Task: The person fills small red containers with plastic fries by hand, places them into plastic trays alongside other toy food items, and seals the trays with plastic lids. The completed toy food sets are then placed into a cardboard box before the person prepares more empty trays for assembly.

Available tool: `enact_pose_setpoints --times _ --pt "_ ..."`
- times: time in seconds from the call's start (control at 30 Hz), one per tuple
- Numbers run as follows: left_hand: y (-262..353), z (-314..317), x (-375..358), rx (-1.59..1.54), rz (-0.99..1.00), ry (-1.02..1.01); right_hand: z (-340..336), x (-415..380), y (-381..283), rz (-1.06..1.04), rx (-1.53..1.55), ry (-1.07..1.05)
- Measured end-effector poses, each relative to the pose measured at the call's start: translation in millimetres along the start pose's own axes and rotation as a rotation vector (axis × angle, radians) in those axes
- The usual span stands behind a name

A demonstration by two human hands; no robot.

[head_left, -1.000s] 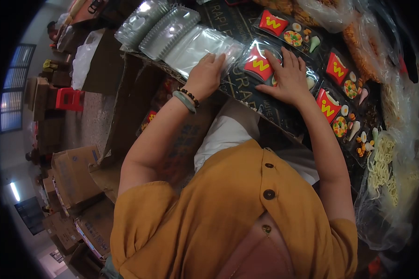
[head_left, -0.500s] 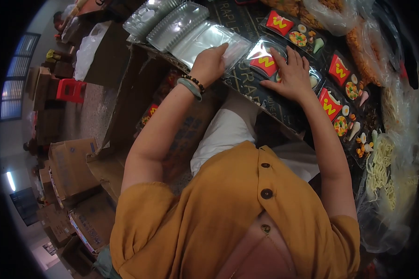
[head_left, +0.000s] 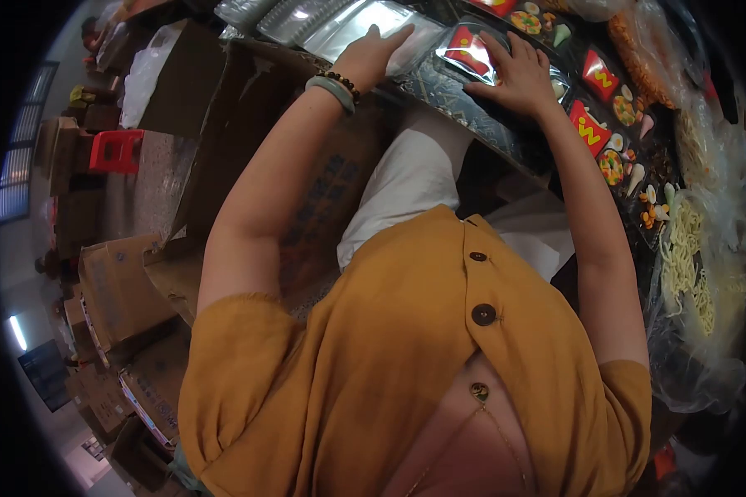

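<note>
My left hand (head_left: 366,60) is over a stack of clear plastic bags (head_left: 373,18), its thumb and forefinger apart and nothing visible in them. With fingers spread, my right hand (head_left: 520,80) lies on a clear, shiny package (head_left: 456,56). Through its film shows a red toy fries packet (head_left: 472,48) with a yellow mark; my palm hides the rest. Both hands are above a dark printed table cover (head_left: 448,93). To the right are more red packets (head_left: 588,128), each beside small toy food pieces (head_left: 612,166).
Clear plastic trays (head_left: 294,18) stand left of the bags. An open cardboard box (head_left: 224,157) is below the table's left edge. Bagged orange pieces (head_left: 642,62) and pale noodle-like strands (head_left: 684,265) line the right. A red stool (head_left: 116,151) and stacked cartons (head_left: 124,282) stand farther left.
The view has shifted, so the table sits higher in it. My left hand's fingers have spread apart over the bags. My right hand stays on the package.
</note>
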State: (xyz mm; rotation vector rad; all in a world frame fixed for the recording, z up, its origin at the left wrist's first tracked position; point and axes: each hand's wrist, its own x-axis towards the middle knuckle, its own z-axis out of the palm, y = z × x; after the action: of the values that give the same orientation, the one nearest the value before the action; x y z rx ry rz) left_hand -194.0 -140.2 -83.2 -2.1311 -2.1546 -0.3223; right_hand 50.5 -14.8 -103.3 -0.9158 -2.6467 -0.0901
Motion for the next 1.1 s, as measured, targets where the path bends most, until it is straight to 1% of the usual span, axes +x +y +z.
enact_pose_setpoints --times 0.03,0.1,0.17,0.2,0.27,0.3,0.33,0.4,0.43,0.5,0.53,0.57,0.63,0.67,0.73,0.77,0.8,0.87,0.9,0.97,1.0,1.07,1.1 --pt "-6 2 -1 0.001 -0.004 0.011 -1 1 -1 0.007 0.005 -0.007" --pt "-22 2 3 -0.109 0.068 0.130 -4 2 -2 0.018 0.004 -0.029" --pt "-15 -15 1 -0.125 -0.032 0.195 -11 3 -6 0.038 0.024 -0.059" --pt "-19 -14 2 -0.154 -0.055 0.230 -13 3 -7 0.050 0.036 -0.082" --pt "-19 -23 5 -0.277 -0.218 0.239 -16 4 -9 0.059 0.044 -0.098" --pt "-23 -28 7 -0.264 -0.269 0.117 -17 4 -9 0.061 0.048 -0.112" --pt "-30 -27 7 -0.266 -0.270 0.121 -18 4 -10 0.056 0.051 -0.104" --pt "-43 -22 2 -0.359 0.052 0.185 -21 4 -12 0.057 0.057 -0.112" --pt "-48 -18 -1 -0.361 0.050 0.183 -22 4 -12 0.061 0.064 -0.115" --pt "-56 -10 -1 -0.385 -0.067 0.020 -21 5 -11 0.057 0.065 -0.106" --pt "-52 -14 -4 -0.335 -0.113 0.009 -21 4 -12 0.053 0.068 -0.097" --pt "-51 -13 -4 -0.331 -0.110 0.011 -20 6 -11 0.055 0.069 -0.093" --pt "-49 -5 -8 -0.691 -0.234 0.137 -21 5 -12 0.052 0.062 -0.103" --pt "-49 -3 -9 -0.691 -0.233 0.136 -21 5 -12 0.053 0.062 -0.103" --pt "-45 -4 -8 -0.966 -0.281 -0.055 -23 5 -12 0.045 0.064 -0.102" --pt "-40 -11 -8 -0.980 -0.347 -0.140 -24 5 -12 0.049 0.065 -0.102" --pt "-37 -10 -7 -0.977 -0.345 -0.144 -25 5 -12 0.049 0.075 -0.106" --pt "-34 -8 -3 -0.932 -0.312 -0.065 -25 7 -12 0.055 0.091 -0.109" --pt "-35 -7 -1 -0.929 -0.310 -0.072 -24 7 -13 0.052 0.114 -0.116" --pt "-36 -7 6 -0.655 -0.403 0.074 -24 8 -14 0.055 0.140 -0.120" --pt "-37 -8 7 -0.652 -0.399 0.070 -24 8 -16 0.046 0.164 -0.110" --pt "-36 -17 8 -0.442 -0.283 0.193 -26 10 -18 0.040 0.191 -0.096" --pt "-34 -19 8 -0.440 -0.281 0.191 -28 11 -18 0.026 0.195 -0.083"
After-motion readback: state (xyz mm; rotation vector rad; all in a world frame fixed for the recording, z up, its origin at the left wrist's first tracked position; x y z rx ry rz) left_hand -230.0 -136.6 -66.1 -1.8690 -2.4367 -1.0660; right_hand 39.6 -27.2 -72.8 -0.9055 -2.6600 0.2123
